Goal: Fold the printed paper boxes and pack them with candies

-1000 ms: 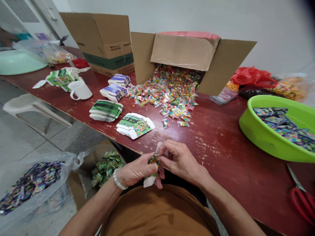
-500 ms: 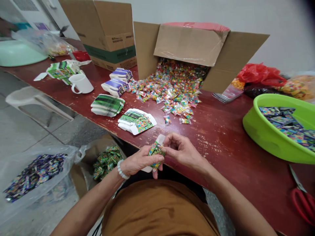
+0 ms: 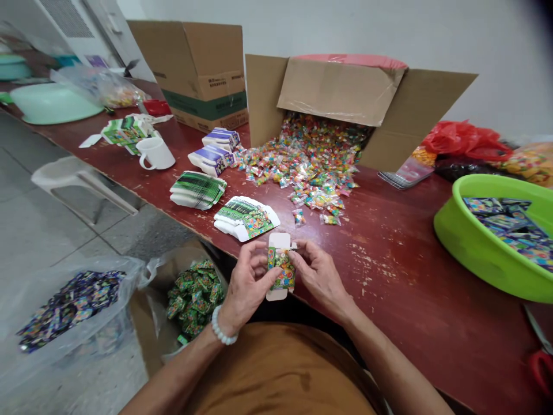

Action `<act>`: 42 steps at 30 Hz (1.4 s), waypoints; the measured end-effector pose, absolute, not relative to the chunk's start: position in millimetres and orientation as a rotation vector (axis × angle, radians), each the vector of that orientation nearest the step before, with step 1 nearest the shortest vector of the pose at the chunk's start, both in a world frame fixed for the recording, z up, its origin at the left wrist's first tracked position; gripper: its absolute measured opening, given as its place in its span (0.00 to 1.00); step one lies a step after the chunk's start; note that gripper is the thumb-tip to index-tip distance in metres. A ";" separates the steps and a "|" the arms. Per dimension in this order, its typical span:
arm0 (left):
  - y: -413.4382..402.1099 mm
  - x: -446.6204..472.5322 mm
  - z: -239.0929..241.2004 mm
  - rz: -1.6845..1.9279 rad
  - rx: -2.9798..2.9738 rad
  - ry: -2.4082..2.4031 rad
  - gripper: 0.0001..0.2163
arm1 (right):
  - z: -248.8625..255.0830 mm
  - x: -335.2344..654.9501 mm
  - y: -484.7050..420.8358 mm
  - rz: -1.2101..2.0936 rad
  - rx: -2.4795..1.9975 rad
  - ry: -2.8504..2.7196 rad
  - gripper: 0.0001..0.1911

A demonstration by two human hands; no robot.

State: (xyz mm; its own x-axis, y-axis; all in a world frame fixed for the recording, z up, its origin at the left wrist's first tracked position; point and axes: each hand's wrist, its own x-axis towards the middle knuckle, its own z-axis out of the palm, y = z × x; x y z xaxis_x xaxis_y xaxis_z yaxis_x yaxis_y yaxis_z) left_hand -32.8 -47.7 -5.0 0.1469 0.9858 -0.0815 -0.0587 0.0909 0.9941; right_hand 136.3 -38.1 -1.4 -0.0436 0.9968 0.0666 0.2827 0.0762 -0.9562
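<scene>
Both hands meet over the near edge of the worn red-brown wooden table. The left hand is closed round the lower half of a small green printed cardboard carton with white flaps, thumb on its face. The right hand pinches the carton's upper right side between thumb and fingertips. Change noted: half a second ago the carton sat tilted and half-flattened between the fingers — it now stands upright and squared out, white top flap raised. Judged: erected, not yet closed. Just beyond it on the table lies a stack of flat green cartons. Farther back, a heap of small wrapped candies spills from a tipped brown cardboard box.
</scene>
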 end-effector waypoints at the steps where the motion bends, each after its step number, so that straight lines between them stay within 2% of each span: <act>1: -50.3 -32.5 -3.9 1.090 1.166 1.097 0.26 | -4.4 133.6 -39.0 1.063 -1.308 -1.408 0.16; 3: -53.6 -31.9 -1.3 1.104 1.161 1.100 0.27 | -11.1 126.8 -41.3 1.105 -1.218 -1.265 0.19; 8: -49.6 -34.6 2.5 1.067 1.103 1.089 0.22 | -21.0 116.7 -43.9 1.267 -1.064 -1.045 0.15; 13: -45.6 -36.5 2.6 1.005 1.038 1.051 0.16 | -13.6 125.1 -39.9 1.468 -1.132 -0.926 0.17; 17: -43.5 -38.1 1.8 0.968 1.073 1.039 0.12 | -9.0 132.9 -33.0 1.521 -1.104 -0.905 0.16; 20: -40.5 -41.0 2.3 0.956 1.227 1.060 0.09 | -10.0 136.5 -29.9 1.555 -1.054 -0.997 0.20; 22: -39.3 -42.0 2.1 0.995 1.248 1.056 0.09 | -10.4 137.6 -30.3 1.512 -1.078 -1.151 0.15; 26: -40.6 -40.4 -0.8 1.097 0.942 0.986 0.17 | -8.1 136.8 -34.5 1.180 -1.152 -1.387 0.10; 31: -44.9 -34.1 -3.9 0.679 0.701 0.749 0.23 | -2.1 136.7 -39.6 1.036 -1.116 -1.525 0.08; 33: -45.4 -30.7 -4.3 0.650 0.634 0.750 0.26 | 1.0 137.6 -40.6 1.005 -1.075 -1.620 0.08; 42: -43.2 -23.6 -8.4 0.730 0.734 0.849 0.30 | 0.8 136.6 -29.5 1.414 -1.156 -1.418 0.10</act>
